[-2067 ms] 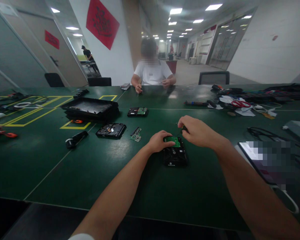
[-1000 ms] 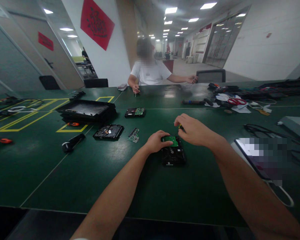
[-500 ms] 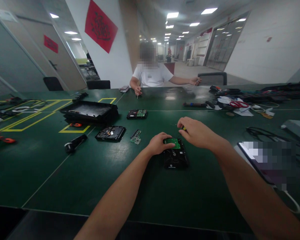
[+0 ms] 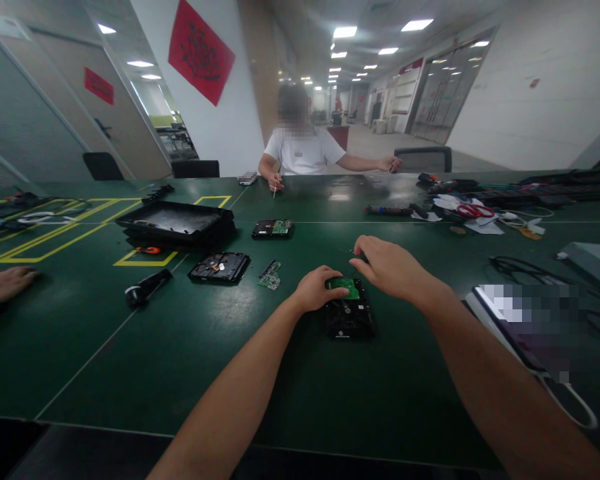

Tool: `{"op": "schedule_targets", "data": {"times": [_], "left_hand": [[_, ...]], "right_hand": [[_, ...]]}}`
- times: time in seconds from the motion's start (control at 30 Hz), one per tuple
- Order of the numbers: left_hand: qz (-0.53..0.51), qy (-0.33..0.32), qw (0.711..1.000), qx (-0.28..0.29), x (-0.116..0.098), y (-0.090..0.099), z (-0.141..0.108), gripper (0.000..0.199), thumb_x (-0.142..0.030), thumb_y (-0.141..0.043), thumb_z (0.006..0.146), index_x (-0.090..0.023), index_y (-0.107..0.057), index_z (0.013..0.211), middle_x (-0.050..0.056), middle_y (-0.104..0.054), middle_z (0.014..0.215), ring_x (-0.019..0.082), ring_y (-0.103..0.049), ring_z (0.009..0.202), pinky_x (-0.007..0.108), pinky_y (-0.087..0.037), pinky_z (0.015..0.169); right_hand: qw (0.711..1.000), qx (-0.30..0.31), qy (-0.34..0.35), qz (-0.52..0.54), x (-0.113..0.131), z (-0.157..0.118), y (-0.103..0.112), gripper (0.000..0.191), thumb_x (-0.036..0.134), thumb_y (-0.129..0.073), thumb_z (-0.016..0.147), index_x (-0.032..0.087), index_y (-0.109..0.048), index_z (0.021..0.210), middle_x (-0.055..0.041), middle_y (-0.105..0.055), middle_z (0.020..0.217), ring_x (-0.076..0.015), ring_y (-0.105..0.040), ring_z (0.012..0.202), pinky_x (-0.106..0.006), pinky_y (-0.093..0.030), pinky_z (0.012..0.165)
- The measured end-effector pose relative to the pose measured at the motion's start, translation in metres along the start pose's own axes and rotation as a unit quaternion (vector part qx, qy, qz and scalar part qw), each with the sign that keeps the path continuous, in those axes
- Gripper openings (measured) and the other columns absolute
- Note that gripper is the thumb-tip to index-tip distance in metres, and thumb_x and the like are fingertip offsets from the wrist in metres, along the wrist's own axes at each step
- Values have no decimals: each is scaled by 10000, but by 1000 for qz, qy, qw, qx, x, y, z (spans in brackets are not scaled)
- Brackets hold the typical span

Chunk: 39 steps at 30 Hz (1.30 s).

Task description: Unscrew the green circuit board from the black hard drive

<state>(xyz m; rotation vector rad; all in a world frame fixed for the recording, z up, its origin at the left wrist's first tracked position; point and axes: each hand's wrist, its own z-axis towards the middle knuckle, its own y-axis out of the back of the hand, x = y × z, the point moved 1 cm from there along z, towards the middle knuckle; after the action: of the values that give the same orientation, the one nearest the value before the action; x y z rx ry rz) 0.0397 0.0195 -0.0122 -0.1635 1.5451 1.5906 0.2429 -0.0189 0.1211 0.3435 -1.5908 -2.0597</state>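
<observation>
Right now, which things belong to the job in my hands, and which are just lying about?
In the job, it seems:
- hard drive with green board, held by the left hand
- right hand close by, its grip unclear

Lying about:
- loose circuit board
- nearer idle drive
- farther idle drive
- black tray
- red cord

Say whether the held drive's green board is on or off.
On: the green board lies on the black drive, under the left hand.
</observation>
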Motion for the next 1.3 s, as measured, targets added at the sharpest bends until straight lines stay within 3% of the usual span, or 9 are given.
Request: {"op": "schedule_targets", "data": {"times": [0.2, 0.4, 0.5, 0.63, 0.87, 1.13, 1.3], "left_hand": [[-9, 2, 1000, -2, 0, 0, 0, 525, -548, -778, 861, -238, -734, 1283, 85, -707, 1238, 273, -693, 1105, 391, -542, 996], [-1, 4, 1000, 7, -1, 1, 0, 557, -567, -759, 870, -219, -723, 1303, 95, -701, 1256, 284, -688, 1116, 399, -538, 999], [1, 1, 1000, 8, 0, 1, 1, 563, -577, -760, 866, -223, -725, 1302, 98, -703, 1262, 285, -687, 1127, 403, -529, 1024], [-2, -3, 1000, 8, 2, 0, 2, 566, -577, -763, 866, -219, -722, 1302, 99, -708, 1243, 280, -689, 1118, 396, -534, 1015], [14, -5, 1000, 9, -1, 1, 1, 536, -560, -749, 882, -225, -720, 1300, 101, -703, 1266, 284, -680, 1137, 407, -528, 1024], [12, -6, 1000, 11, 0, 1, 1, 551, -577, -739, 884, -217, -722, 1299, 100, -704, 1239, 280, -686, 1102, 401, -537, 982], [16, -13, 1000, 10, 2, -1, 2, 554, -570, -749, 876, -219, -717, 1304, 97, -708, 1231, 278, -682, 1105, 399, -540, 974]], "right_hand": [[996, -20, 31, 79, -1, 3, -5, 150, 159, -510, 939, 208, -551, 1075, -93, -671, 1085, -230, -648, 916, -340, -466, 809], [983, -102, -46, 149, -5, 5, -22, 293, 335, -621, 961, 204, -533, 1208, -89, -705, 1053, -245, -661, 881, -363, -490, 809], [972, -156, -55, 169, 0, -5, -37, 399, 315, -549, 999, 207, -503, 1381, -128, -691, 1188, -252, -672, 937, -397, -526, 857], [964, -185, -48, 186, 9, -20, -55, 598, 256, -463, 1021, 254, -307, 1598, -137, -646, 1309, -265, -665, 1098, -441, -542, 975], [956, -233, -89, 154, 6, -24, -73, 533, 393, -514, 1034, 244, -390, 1530, -154, -630, 1318, -298, -671, 1079, -489, -567, 965], [940, -240, -50, 236, -3, -34, -83, 594, 299, -439, 1065, 280, -230, 1621, -133, -621, 1436, -256, -676, 1229, -482, -520, 1114], [931, -286, -70, 214, -6, -33, -88, 523, 373, -548, 1031, 275, -384, 1518, -141, -606, 1433, -255, -712, 1099, -457, -583, 1017]]}}
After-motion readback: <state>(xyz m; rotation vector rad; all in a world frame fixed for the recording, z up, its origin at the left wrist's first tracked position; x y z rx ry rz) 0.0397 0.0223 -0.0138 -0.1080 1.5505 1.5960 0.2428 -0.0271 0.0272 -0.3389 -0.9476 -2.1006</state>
